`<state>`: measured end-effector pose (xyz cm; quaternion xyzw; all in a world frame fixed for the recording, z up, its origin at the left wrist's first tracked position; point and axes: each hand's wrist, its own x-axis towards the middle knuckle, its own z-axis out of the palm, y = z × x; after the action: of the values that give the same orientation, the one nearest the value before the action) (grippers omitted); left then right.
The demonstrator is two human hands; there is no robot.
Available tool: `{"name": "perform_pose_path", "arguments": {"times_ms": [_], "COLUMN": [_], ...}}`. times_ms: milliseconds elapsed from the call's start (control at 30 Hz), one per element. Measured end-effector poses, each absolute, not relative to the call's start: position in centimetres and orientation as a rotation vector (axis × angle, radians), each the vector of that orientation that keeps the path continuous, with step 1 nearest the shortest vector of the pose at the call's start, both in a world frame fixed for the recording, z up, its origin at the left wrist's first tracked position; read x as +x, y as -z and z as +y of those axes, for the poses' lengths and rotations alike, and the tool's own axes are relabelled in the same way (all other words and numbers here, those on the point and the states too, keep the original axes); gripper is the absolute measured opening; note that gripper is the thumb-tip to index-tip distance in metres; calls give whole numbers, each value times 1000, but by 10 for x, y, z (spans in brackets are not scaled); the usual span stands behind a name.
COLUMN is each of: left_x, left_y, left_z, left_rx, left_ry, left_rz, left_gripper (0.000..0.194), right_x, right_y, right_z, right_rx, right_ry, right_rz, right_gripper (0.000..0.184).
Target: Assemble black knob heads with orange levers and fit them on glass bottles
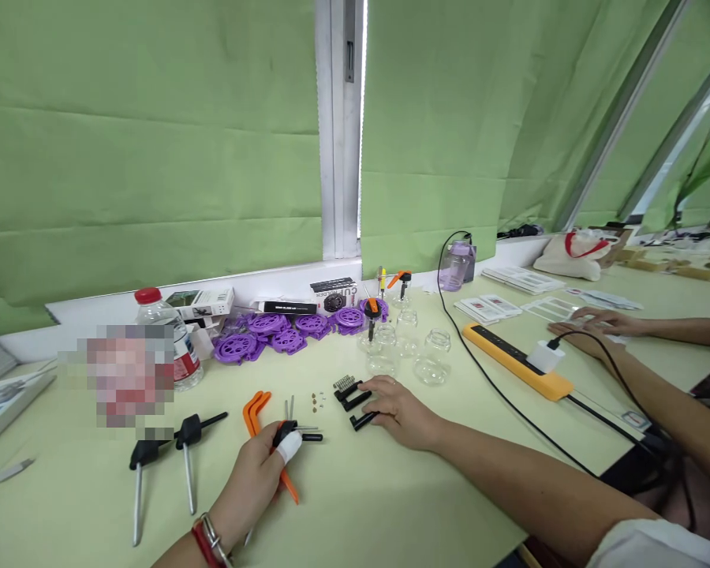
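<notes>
My left hand [254, 465], its thumb tip wrapped in white, is closed around a black clamp head [285, 434] with thin metal rods and an orange lever [289, 485] below it. More orange levers [254, 410] lie just beyond these fingers. My right hand [399, 412] is lowered to the table, thumb and fingertips at a small black plastic piece [362, 422]. Other black pieces [355, 398] lie under its fingers, beside a cluster of small springs [344, 384]. Tiny brass and silver parts [315, 401] rest between the hands.
Black-headed metal rods [190, 465] lie at left, near a red-capped bottle [186, 359]. Purple plastic parts [289, 339] and clear jars [431, 367] stand behind. A yellow power strip [509, 359] with a cable lies at right, near another person's hands [597, 331].
</notes>
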<state>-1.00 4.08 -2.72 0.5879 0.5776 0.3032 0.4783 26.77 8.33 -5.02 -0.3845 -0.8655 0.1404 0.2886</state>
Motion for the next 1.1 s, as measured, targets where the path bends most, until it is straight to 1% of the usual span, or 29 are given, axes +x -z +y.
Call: {"name": "perform_pose_path", "arguments": {"times_ms": [133,300,433,533,600,667,733,833,967,1100], "left_x": [-9,-10,-9,-7,-7,-8,-11,-16,-21,-19], "left_y": [26,24,25,23,21,19,16,11,7,9], "left_z": [39,37,35,33,31,30,29,29,28,28], "left_rx": [1424,1566,1474,1433,1459,1470,1456,1444,1483,1611], "left_ry": [-762,-941,-932,-989,-1032,-1057,-1069,-1063,-979,-859], "left_rz": [1428,1410,1388,1324,1288,1270,1266,1263,1190,1137], "left_gripper": [46,37,44,47,47,46,44,43,44,30], "right_x": [267,266,253,228,209,193,182,175,174,170], "right_y": [54,51,38,21,14,11,11,11,9,21], "right_z": [86,84,71,60,56,57,62,71,72,67], "right_rx": [-1076,-1111,-980,-943,-1000,-1074,-1135,-1158,-1079,-1028], "right_ry": [-360,-357,-389,-566,-760,-970,-1086,-1181,-1310,-1354], "right_rz": [-2314,-2295,-2247,-2214,-2224,-2211,-2153,-2024,-1903,-1904], "right_gripper": [19,18,20,25,25,29,30,28,25,18]}}
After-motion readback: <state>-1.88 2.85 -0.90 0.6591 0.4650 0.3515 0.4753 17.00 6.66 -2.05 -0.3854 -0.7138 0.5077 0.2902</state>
